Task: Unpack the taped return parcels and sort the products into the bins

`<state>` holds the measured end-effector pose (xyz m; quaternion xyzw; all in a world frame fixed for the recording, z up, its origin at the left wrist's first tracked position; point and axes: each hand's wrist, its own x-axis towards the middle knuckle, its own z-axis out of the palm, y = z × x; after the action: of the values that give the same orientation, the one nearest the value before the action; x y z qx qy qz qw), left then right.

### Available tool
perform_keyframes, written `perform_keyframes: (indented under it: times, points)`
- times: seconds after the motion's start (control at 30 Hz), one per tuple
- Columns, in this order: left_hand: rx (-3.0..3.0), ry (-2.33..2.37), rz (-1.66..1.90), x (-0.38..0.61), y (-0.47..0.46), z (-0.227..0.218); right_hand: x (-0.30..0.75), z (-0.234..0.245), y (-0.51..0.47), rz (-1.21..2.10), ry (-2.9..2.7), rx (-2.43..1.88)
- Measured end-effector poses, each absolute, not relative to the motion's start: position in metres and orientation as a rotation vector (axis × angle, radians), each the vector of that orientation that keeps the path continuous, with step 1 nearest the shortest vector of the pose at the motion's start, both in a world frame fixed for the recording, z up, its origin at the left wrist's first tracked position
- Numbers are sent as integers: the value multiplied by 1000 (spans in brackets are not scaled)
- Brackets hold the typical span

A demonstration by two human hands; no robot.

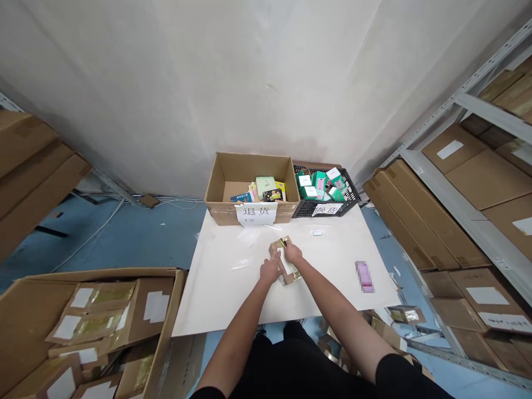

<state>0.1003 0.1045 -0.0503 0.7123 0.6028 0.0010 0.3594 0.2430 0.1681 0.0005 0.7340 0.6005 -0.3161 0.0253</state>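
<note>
Had the small brown parcel (288, 274) lying flat near the middle of the white table (216, 299), straight ahead at 12 o'clock from the body. Laid the left hand (270, 271) on its 8 o'clock edge, fingers bent over the cardboard; could not tell whether clasping or only pressing down. Closed the right hand (293, 254) at the parcel's 1 o'clock around a yellow-and-black tool (284, 241), tip at the parcel's far end; too small to tell whether a blade was out. Judged the main risk right there: with both hands nearly touching and the left fingers just beside the tool's line, a slip of the tip toward 7 o'clock could have caught them. Judged a second: with a light parcel on a smooth top, held from one side only, a hard push could have skidded or turned it, and a deep stroke could have scored whatever lay inside. Noted a scrap of clear film (241, 266) at the parcel's 9 o'clock, slick under anything sliding that way. Found the labelled cardboard box (220, 183) at 12 o'clock, the black crate (307, 208) at 1 o'clock and the pink item (364, 276) at 3 o'clock well apart, unlikely to be struck.
</note>
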Motion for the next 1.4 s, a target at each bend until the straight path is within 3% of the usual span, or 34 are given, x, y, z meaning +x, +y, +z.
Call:
perform_keyframes:
  times: [0.5,0.7,0.97,1.17,1.4]
  points:
    - [1902,1601,-22,95,102,-39,322,21,39,-1004,1757,2142]
    - [1953,1700,-123,117,90,-33,329,8,39,-797,1677,2488]
    - [1934,1897,-195,192,33,-39,356,-19,111,-941,1476,2697]
    - [2123,1779,-208,194,66,-27,411,-14,126,-1190,1538,2749]
    - [2174,1724,-255,185,90,-47,431,-25,101,-1554,1615,2422]
